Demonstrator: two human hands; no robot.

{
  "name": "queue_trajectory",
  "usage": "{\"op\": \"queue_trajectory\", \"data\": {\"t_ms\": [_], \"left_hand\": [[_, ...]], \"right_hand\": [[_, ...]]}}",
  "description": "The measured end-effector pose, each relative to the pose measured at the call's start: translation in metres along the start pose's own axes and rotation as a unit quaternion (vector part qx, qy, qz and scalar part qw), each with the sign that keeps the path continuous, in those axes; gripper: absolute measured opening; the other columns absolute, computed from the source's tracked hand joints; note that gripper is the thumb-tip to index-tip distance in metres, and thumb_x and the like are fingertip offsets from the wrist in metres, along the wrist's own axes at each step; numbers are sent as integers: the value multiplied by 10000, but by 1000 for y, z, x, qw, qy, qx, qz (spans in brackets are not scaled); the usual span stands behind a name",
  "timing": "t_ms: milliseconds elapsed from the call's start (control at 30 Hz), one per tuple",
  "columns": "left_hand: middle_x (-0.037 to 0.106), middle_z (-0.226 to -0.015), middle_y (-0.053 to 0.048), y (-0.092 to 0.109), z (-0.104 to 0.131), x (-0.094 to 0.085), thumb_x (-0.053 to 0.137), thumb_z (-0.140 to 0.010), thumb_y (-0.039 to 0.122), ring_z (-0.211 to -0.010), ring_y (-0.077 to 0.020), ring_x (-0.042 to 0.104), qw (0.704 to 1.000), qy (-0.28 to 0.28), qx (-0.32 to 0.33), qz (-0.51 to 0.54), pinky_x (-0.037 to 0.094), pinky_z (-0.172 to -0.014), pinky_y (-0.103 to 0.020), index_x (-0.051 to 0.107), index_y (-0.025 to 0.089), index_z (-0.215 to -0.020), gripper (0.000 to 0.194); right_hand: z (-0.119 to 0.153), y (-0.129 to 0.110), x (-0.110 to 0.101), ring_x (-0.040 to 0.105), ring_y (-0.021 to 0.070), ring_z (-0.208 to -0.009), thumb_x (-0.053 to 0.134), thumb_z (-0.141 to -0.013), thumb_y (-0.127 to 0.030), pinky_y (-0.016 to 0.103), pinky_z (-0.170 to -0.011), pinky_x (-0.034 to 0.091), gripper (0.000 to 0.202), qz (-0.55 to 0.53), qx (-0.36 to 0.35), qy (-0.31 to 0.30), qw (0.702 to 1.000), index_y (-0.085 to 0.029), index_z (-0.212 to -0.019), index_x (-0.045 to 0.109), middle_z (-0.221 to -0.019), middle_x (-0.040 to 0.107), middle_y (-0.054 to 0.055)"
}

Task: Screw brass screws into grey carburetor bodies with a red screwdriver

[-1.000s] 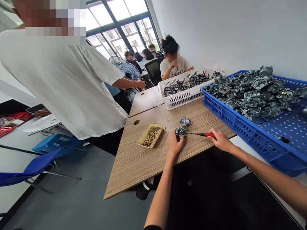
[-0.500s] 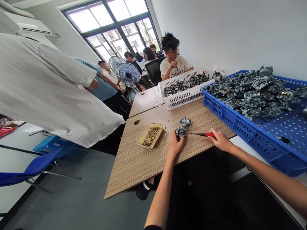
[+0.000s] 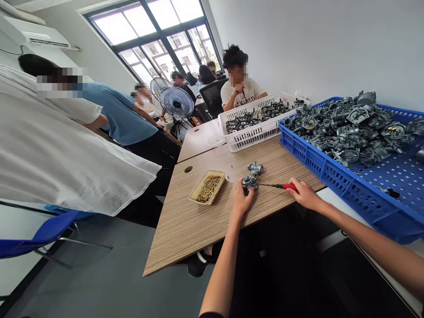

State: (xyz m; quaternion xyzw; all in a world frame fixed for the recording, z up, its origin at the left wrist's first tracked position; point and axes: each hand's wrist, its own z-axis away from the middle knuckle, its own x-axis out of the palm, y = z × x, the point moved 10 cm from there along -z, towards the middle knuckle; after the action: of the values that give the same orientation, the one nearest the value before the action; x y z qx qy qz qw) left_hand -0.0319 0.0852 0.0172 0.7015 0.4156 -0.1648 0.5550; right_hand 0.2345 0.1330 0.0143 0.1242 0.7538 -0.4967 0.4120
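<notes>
On the wood-grain table [image 3: 175,212], my left hand [image 3: 242,198] grips a grey metal carburetor-like part [image 3: 249,181] near the front edge. My right hand [image 3: 300,192] is closed round the red handle of a screwdriver [image 3: 287,186], whose thin shaft points left, its tip at the right side of that part. Just behind the held part lies a second metal part [image 3: 255,168], touching or nearly touching it. Left of my left hand stands a cream tray [image 3: 220,189] holding many small brass-coloured pieces.
A blue crate [image 3: 331,183] heaped with metal parts stands at the right. Behind the table centre is a white basket [image 3: 255,138] of dark parts, with a seated person [image 3: 228,95] beyond it. A person in white [image 3: 76,163] stands at the left, near a fan [image 3: 177,102].
The person in white at the left has shifted left and down, showing more of a person in blue behind. My hands, the screwdriver and the held part look almost unchanged.
</notes>
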Motion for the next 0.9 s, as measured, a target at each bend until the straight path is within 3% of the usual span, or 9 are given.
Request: {"op": "queue_trajectory", "data": {"t_ms": [900], "left_hand": [[686,-1141,-104,2,0,-1,589,-918,346,-988,-238,614,1000,4,7,13,488,-928,-381,469,209,-1415,529]], "right_hand": [[-2,3,3,555,200,-654,439,-1019,-494,283,-642,311,304,-11,-6,-1,1000,-258,-826,453,-668,564,-10]]}}
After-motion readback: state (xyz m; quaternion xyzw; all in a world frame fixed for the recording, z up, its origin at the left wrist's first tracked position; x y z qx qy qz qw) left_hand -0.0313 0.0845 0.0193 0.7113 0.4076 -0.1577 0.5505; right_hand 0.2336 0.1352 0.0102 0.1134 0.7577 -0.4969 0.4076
